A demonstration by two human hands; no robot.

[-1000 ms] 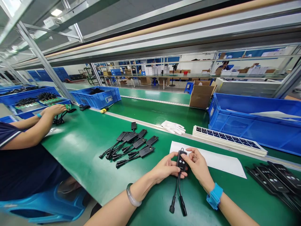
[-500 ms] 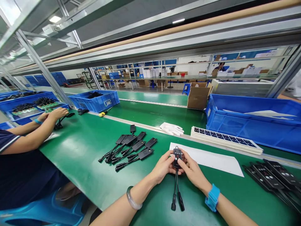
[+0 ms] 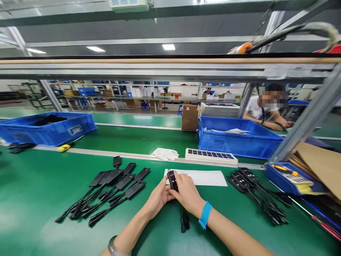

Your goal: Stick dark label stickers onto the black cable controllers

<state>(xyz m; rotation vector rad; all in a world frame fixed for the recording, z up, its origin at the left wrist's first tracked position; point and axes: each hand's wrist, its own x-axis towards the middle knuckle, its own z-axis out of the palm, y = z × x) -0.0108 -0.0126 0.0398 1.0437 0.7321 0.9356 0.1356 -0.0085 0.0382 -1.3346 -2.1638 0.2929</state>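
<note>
Between my two hands is a small black controller box with buttons on its face and short cables hanging below it. My left hand grips its left side. My right hand holds it from the right, fingers across its face and covering part of it. Behind the hands lies a white paper sheet. To the left is a pile of similar black controllers, plain backs up, cables toward me. On the right, another group of controllers lies with button faces up.
Along the table's rail are a white glove, a stack of label sheets and a yellow cutter. Blue bins stand beyond it. A small blue tray and cardboard are at right. A person sits across.
The view has swung to the right, bringing the right-hand group, blue tray and person across into sight. The controller has turned slightly, and my right fingers now lie across its face.
</note>
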